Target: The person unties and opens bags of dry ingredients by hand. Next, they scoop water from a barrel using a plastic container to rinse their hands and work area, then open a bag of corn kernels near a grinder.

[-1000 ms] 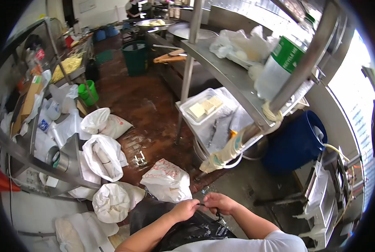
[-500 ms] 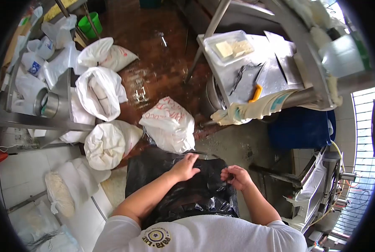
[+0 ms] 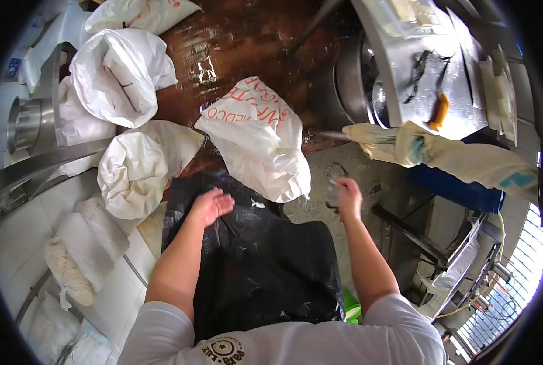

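Observation:
A black plastic sheet [image 3: 271,261], like an apron, hangs in front of my body, with a thin dark strip [image 3: 229,225] lying on it. Over its upper left part is my left hand [image 3: 212,205], fingers apart and holding nothing. My right hand [image 3: 348,198] is off to the right of the sheet, above the grey floor, its fingers curled in. A small blurred thing shows at those fingers, too smeared to name. Ahead, between the hands, stands a white sack [image 3: 259,140] with red lettering, close to the sheet's far edge.
Open white sacks [image 3: 116,79] stand on the left near a metal frame [image 3: 52,158]. At right, a metal table [image 3: 405,91] bears an orange-handled knife [image 3: 440,112]; a cloth [image 3: 442,155] hangs on a bar by a blue barrel [image 3: 460,188]. The brown floor [image 3: 235,42] looks wet.
My hands have moved apart: the left goes left and opens wide, the right goes up and away from the sheet. The view has shifted, so the lettered sack looks closer.

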Available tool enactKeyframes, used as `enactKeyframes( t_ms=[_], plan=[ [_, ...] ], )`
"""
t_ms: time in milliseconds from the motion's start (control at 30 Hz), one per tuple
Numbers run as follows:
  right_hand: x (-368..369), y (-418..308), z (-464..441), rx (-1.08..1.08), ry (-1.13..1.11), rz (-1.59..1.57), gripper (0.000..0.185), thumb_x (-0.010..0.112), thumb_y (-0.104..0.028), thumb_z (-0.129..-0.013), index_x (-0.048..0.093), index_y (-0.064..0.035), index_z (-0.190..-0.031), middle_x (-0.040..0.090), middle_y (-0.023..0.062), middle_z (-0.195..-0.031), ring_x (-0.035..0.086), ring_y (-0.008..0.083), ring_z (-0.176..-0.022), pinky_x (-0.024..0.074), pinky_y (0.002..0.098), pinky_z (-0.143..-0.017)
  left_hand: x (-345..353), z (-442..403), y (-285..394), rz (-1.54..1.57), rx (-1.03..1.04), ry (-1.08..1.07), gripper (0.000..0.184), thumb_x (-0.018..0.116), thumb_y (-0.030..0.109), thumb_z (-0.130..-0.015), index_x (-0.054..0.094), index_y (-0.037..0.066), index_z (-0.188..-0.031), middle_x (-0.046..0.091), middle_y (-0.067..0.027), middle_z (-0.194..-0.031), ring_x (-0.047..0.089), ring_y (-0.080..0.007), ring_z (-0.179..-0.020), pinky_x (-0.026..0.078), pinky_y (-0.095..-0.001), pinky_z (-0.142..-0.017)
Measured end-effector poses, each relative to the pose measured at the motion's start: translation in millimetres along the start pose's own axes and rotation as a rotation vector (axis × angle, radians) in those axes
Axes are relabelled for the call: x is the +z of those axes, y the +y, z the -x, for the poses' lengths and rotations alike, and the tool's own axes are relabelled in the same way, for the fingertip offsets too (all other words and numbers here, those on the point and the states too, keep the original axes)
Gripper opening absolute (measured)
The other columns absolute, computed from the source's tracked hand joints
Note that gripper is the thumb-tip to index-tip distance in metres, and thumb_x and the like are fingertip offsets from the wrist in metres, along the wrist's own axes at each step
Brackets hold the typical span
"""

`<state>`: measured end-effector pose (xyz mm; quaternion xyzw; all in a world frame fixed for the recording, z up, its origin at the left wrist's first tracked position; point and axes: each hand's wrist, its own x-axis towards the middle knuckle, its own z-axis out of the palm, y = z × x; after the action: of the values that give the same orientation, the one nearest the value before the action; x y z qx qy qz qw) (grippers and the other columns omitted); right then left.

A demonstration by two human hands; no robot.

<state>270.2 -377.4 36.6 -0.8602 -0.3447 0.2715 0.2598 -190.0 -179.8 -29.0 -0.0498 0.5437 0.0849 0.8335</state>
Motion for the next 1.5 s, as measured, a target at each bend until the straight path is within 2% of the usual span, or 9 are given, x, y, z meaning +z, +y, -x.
enactKeyframes(
  t_ms=[100, 233, 300, 367, 433, 667, 933, 1167, 1500],
  plan=[
    [92.0, -51.7, -22.2, -0.202, -0.085, 0.316, 0.075, 0.061, -0.014, -0.092, 0.028, -0.0119, -0.159, 0.042, 0.0282, -0.152, 0.057, 0.0481, -0.126, 0.0479, 0.0450, -0.106, 17.8, -61.0, 33.5, 0.025, 0.253, 0.187, 0.049, 0.054, 0.011, -0.102, 0.038, 0.002, -0.147, 0.066, -0.0197, -0.108, 0.072, -0.0356, -0.095, 0.061, -0.0512, -0.086],
    [185.2, -10.6, -83.8, -0.282, -0.118, 0.640, 0.086, 0.061, -0.025, -0.095, 0.011, -0.0028, -0.161, 0.019, 0.0262, -0.163, 0.046, 0.0484, -0.137, 0.0478, 0.0462, -0.108, 46.1, -133.3, 92.7, -0.744, 0.394, 0.383, 0.074, 0.065, 0.010, -0.090, 0.030, 0.009, -0.156, 0.058, -0.0205, -0.124, 0.070, -0.0334, -0.096, 0.062, -0.0430, -0.076],
    [196.7, -15.2, -116.3, -0.213, -0.069, 0.612, 0.085, 0.061, -0.025, -0.095, 0.011, -0.0027, -0.160, 0.020, 0.0260, -0.162, 0.047, 0.0480, -0.136, 0.0480, 0.0460, -0.107, 43.5, -174.3, 126.5, -0.723, 0.589, 0.509, 0.103, 0.082, 0.015, -0.077, 0.022, 0.004, -0.160, 0.051, -0.0225, -0.143, 0.063, -0.0329, -0.120, 0.057, -0.0429, -0.094],
    [197.3, -21.9, -146.6, -0.202, -0.062, 0.548, 0.084, 0.061, -0.025, -0.095, 0.012, -0.0026, -0.160, 0.021, 0.0258, -0.161, 0.047, 0.0476, -0.136, 0.0481, 0.0459, -0.107, 68.7, -185.8, 159.6, -0.880, 1.151, 0.343, 0.106, 0.083, 0.018, -0.078, 0.019, 0.007, -0.162, 0.043, -0.0214, -0.153, 0.046, -0.0349, -0.139, 0.045, -0.0447, -0.111],
    [194.5, -40.5, -178.8, -0.224, -0.074, 0.494, 0.083, 0.061, -0.024, -0.095, 0.013, -0.0025, -0.159, 0.022, 0.0255, -0.161, 0.047, 0.0471, -0.135, 0.0482, 0.0458, -0.107, 96.4, -180.6, 190.9, -0.924, 1.065, 0.280, 0.098, 0.082, 0.027, -0.081, 0.027, 0.011, -0.161, 0.037, -0.0204, -0.159, 0.031, -0.0306, -0.150, 0.032, -0.0456, -0.121],
    [218.2, -100.0, -255.8, -0.307, -0.164, 0.441, 0.079, 0.060, -0.023, -0.095, 0.016, -0.0022, -0.158, 0.025, 0.0247, -0.158, 0.049, 0.0456, -0.133, 0.0486, 0.0453, -0.106, 176.4, -175.1, 183.4, -1.205, 1.180, 0.220, 0.094, 0.080, 0.028, -0.082, 0.029, 0.011, -0.160, 0.039, -0.0195, -0.158, 0.032, -0.0301, -0.149, 0.032, -0.0457, -0.121],
    [192.1, -39.8, -200.6, -0.175, -0.207, 0.142, 0.075, 0.060, -0.022, -0.095, 0.020, -0.0018, -0.156, 0.029, 0.0238, -0.155, 0.050, 0.0438, -0.131, 0.0491, 0.0448, -0.105, 142.0, -194.7, 97.0, -1.618, 1.087, 0.178, 0.089, 0.077, 0.029, -0.084, 0.032, 0.012, -0.158, 0.041, -0.0183, -0.157, 0.033, -0.0295, -0.149, 0.033, -0.0457, -0.119],
    [251.0, -34.6, -112.0, -0.155, -0.169, 0.158, 0.072, 0.060, -0.021, -0.095, 0.023, -0.0015, -0.154, 0.032, 0.0230, -0.153, 0.051, 0.0423, -0.129, 0.0496, 0.0444, -0.104, 89.1, -143.6, 112.5, -1.974, 1.020, 0.072, 0.084, 0.075, 0.030, -0.086, 0.034, 0.013, -0.157, 0.043, -0.0173, -0.156, 0.034, -0.0289, -0.148, 0.034, -0.0458, -0.118],
    [262.2, -45.6, -106.8, -0.113, -0.217, 0.098, 0.067, 0.059, -0.019, -0.095, 0.027, -0.0010, -0.152, 0.036, 0.0218, -0.149, 0.053, 0.0401, -0.126, 0.0502, 0.0438, -0.102, 188.5, -193.5, 164.8, -2.366, 1.060, -0.116, 0.077, 0.071, 0.032, -0.088, 0.038, 0.013, -0.156, 0.046, -0.0159, -0.154, 0.035, -0.0282, -0.148, 0.035, -0.0459, -0.117]
  ],
)
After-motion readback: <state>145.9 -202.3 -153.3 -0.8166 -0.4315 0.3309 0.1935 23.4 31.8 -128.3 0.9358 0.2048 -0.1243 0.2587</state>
